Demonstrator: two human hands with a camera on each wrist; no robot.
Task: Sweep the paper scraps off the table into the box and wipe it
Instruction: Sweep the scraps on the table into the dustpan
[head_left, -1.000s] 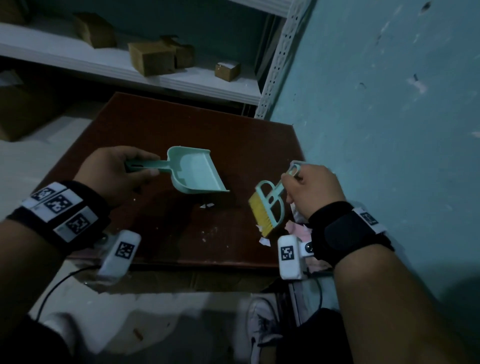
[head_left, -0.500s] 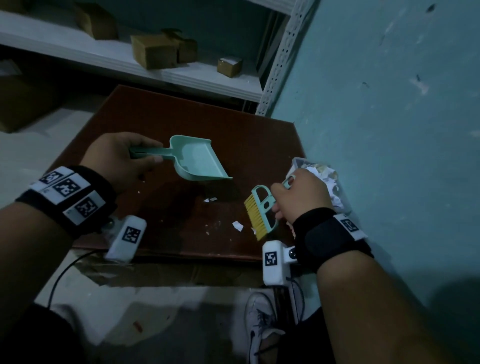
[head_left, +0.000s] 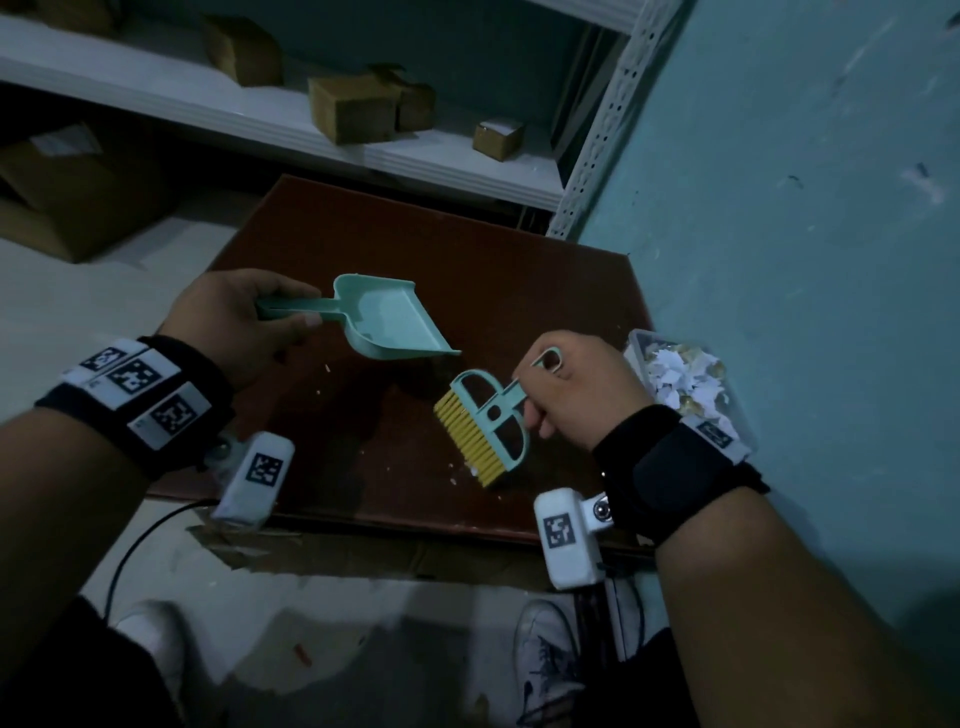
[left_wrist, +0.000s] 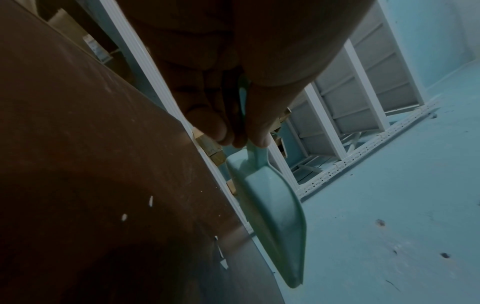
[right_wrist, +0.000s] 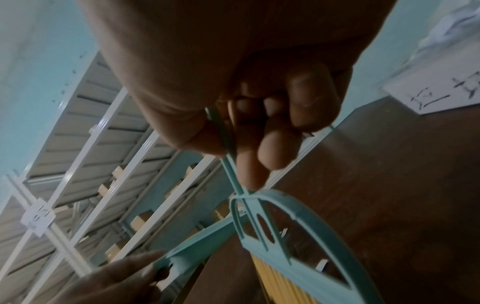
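My left hand (head_left: 234, 325) grips the handle of a mint-green dustpan (head_left: 392, 325), held just above the dark brown table (head_left: 493, 270) with its lip tilted down to the right. The dustpan (left_wrist: 270, 209) and my left hand (left_wrist: 228, 115) also show in the left wrist view. My right hand (head_left: 576, 389) grips the thin handle of a mint brush with yellow bristles (head_left: 480, 426); its bristles touch the table below the dustpan's lip. Small white paper scraps (head_left: 457, 475) lie by the bristles and others (left_wrist: 223, 263) near the dustpan. A clear box (head_left: 680, 384) filled with paper scraps sits at the table's right edge beside my right wrist.
A teal wall (head_left: 805, 260) runs along the table's right side. White metal shelving (head_left: 363, 150) with cardboard boxes (head_left: 353, 106) stands behind the table. A large carton (head_left: 62, 202) sits on the floor at the left. My shoes (head_left: 545, 660) are under the near edge.
The brush swept leftward from the table's right edge toward the dustpan's lip, and the larger scraps seen near it are no longer visible. The dustpan stayed roughly in place.
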